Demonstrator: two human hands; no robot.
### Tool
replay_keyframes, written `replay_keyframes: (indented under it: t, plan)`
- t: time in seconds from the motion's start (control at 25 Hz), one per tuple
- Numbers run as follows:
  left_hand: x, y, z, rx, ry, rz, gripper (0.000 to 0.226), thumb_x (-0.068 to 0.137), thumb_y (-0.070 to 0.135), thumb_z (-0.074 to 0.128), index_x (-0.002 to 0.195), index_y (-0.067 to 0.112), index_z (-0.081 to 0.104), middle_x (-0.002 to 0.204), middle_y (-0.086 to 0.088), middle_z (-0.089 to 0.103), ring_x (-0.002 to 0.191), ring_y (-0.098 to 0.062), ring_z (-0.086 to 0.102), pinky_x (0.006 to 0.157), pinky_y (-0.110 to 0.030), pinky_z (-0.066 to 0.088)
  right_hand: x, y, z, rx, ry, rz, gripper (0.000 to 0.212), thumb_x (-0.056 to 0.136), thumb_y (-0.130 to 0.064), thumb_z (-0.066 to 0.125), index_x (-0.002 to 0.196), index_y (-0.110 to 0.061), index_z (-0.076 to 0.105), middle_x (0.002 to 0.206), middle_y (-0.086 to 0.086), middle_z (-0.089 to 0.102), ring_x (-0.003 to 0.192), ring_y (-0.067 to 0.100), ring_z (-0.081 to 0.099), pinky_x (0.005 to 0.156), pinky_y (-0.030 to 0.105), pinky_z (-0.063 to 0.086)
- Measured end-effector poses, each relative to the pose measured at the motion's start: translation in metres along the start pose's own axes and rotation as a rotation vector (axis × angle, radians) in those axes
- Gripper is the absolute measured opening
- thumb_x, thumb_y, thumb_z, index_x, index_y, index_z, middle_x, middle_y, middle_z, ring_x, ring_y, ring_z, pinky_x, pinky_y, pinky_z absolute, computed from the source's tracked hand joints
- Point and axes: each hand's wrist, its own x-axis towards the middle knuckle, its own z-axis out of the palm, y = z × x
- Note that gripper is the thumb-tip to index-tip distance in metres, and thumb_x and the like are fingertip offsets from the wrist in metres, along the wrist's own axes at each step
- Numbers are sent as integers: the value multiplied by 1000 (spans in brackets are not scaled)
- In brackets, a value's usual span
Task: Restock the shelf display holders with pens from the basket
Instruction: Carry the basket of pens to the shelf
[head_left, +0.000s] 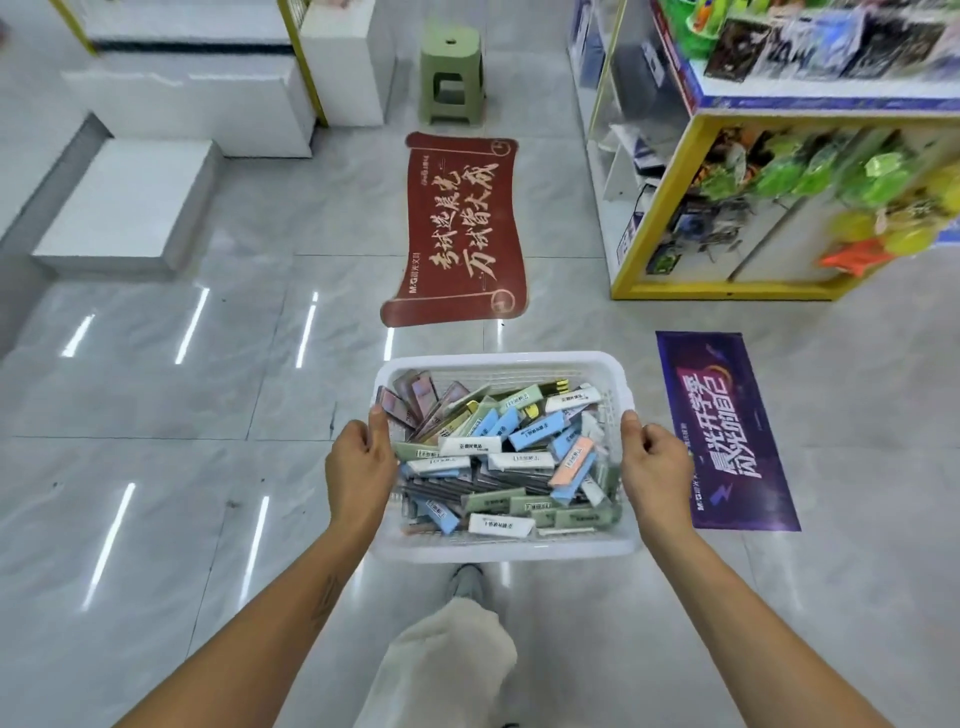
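Pens in boxed packs (498, 457) fill a white plastic basket (504, 551) carried at waist height down a shop aisle, both hands clamped on its long sides. The left hand (361, 467) curls over the left rim with the thumb lying along the edge; the right hand (657, 467) grips the right rim the same way, fingers tucked under and out of sight.

The packs lie loose and criss-crossed, blue, green, white and one peach, heaped close to rim height near the middle, so a tilt or a jolt could send the top ones sliding over the low wall. The basket's thin mesh sides may also flex under the load if either grip slackens.

Underfoot is glossy tile (156, 467) (bright with lamp glare), and two floor stickers lie ahead, a red one (457, 228) and a purple one (727, 431) just to the right of the basket; a slip there is the likeliest cause of a spill.

A green stool (452, 73) stands further up the aisle, in the walking line. The yellow-framed shelf unit (753, 197) on the right holds toys, and no pen holders are in view.
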Motion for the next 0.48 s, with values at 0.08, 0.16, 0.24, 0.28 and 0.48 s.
replay_keyframes:
  t: [0.08, 0.16, 0.24, 0.28, 0.48]
  plan:
    - [32, 23, 5, -20, -15, 25, 51, 102, 47, 40, 67, 11, 42, 60, -2, 44, 55, -16, 40, 51, -34, 31, 26, -27, 9, -21, 14, -16, 54, 102, -45, 49, 59, -14, 41, 57, 3, 47, 53, 16, 43, 49, 33, 31]
    - [74, 48, 12, -29, -12, 38, 49, 103, 42, 41, 65, 12, 40, 59, -2, 43, 55, -15, 39, 50, -34, 31, 59, -58, 24, -19, 26, -29, 54, 102, -45, 49, 59, -13, 42, 57, 4, 47, 54, 17, 43, 49, 33, 32]
    - [117, 73, 23, -16, -7, 44, 47, 104, 38, 41, 65, 13, 40, 59, -2, 44, 56, -16, 40, 51, -34, 31, 94, -88, 39, -23, 31, -38, 54, 102, -44, 49, 60, -11, 42, 58, 5, 47, 55, 18, 43, 51, 34, 32]
    - [138, 84, 29, -24, -9, 34, 46, 104, 38, 41, 65, 14, 41, 60, -2, 45, 56, -16, 41, 51, -34, 31, 113, -102, 47, -19, 22, -37, 54, 103, -44, 48, 61, -10, 43, 59, 6, 47, 56, 19, 43, 51, 34, 32]
    - [246, 138, 70, -27, 20, 12, 44, 104, 38, 42, 67, 15, 43, 61, -1, 47, 56, -15, 43, 50, -33, 31, 220, -168, 94, -31, -12, -62, 55, 103, -44, 47, 60, -10, 41, 59, 6, 46, 56, 19, 41, 52, 35, 30]
